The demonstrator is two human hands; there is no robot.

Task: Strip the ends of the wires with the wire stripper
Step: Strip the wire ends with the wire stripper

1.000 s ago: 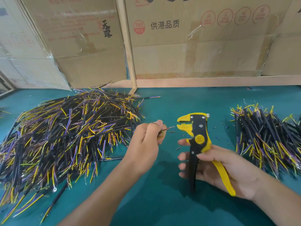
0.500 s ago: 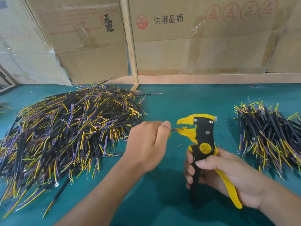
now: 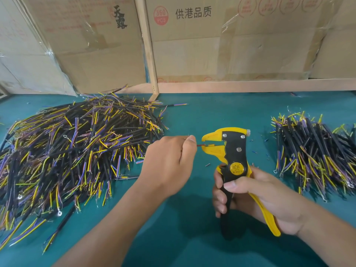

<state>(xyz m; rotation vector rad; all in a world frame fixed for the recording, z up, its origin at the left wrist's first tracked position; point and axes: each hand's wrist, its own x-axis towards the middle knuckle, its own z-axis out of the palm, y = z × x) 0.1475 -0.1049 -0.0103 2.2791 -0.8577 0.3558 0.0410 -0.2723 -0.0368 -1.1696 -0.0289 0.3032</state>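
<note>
Wire end (image 3: 200,145) now sits in the stripper (image 3: 230,160) mouth; a second ago it was short of it. Left hand (image 3: 169,166) pinches the wire just left of the stripper, right hand (image 3: 256,199) grips the handles. Squeeze looks next.

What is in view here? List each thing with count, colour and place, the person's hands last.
wire stripper: one, yellow and black, right of centre, upright.
wire: one, reddish end showing, between the stripper's jaws.
left wire pile: one, black, yellow, purple, table's left.
right wire pile: one, same colours, table's right.
table: one, teal.
cardboard boxes: several, brown, behind the table.
left hand: pinches the wire.
right hand: grips the stripper's handles.
</note>
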